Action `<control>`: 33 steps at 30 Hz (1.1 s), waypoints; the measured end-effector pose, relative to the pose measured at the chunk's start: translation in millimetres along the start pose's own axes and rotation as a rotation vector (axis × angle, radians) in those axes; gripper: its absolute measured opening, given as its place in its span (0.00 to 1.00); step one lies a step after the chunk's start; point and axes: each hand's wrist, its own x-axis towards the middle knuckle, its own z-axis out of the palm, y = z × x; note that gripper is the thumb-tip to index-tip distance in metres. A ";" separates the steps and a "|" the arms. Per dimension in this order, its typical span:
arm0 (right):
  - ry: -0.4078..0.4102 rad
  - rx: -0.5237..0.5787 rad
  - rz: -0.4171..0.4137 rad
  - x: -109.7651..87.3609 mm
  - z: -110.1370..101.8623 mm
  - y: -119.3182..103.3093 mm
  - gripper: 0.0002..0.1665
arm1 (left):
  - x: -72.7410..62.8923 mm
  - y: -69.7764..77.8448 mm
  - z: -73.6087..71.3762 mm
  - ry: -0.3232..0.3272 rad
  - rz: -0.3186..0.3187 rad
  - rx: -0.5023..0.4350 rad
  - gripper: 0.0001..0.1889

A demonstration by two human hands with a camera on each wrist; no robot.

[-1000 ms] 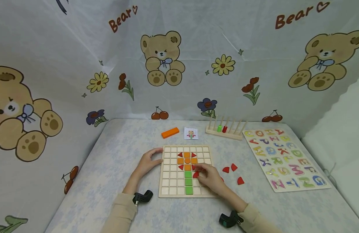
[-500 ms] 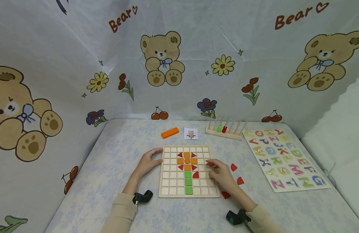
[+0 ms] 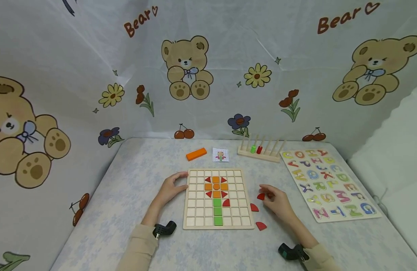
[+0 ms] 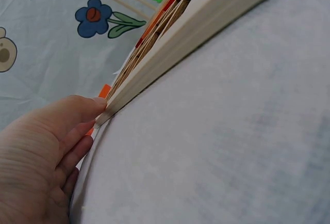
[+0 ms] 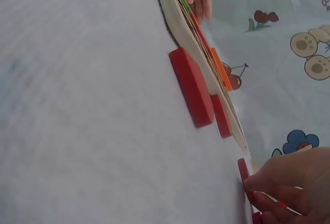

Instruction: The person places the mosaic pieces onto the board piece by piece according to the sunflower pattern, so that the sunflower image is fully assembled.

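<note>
The patterned tabletop (image 3: 103, 229) spreads out before me, the alphabet board (image 3: 321, 183) off at the right, presumably parked there to leave working room. The grid board (image 3: 198, 212) sits squarely between the forearms, handy to both sides; it is nearly square, so it shows no clear long axis, but its green column (image 3: 217, 211) runs near to far under an orange cross.

The left hand (image 3: 167, 192) is fairly wide, thumb and fingertips apart against the board's far-left edge, likely to keep it from sliding. The right hand (image 3: 278, 205), just right of the board, is drawn narrow, pinching a red piece (image 3: 260, 196) between thumb and finger, a sensible hold for something so thin.

Beyond the board lies the picture card (image 3: 220, 154), probably put there to be read over the top.

As for the small quarter-rounds, the fingers hide too much of the pinched one to say where its corner points. The placed red quarter (image 3: 226, 203), right of the column, seems to turn its curve far left. Two loose quarters (image 3: 254, 207) lie nearer me, by the board's right edge.
</note>
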 end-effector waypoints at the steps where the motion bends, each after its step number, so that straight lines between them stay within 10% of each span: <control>1: 0.002 -0.001 -0.004 -0.3 -0.6 0.8 0.28 | 0.1 -0.1 0.0 0.000 -0.001 0.000 0.25; 33: -0.005 0.030 -0.041 8.4 23.6 -34.9 0.24 | -1.0 2.6 -0.3 0.005 0.017 0.002 0.25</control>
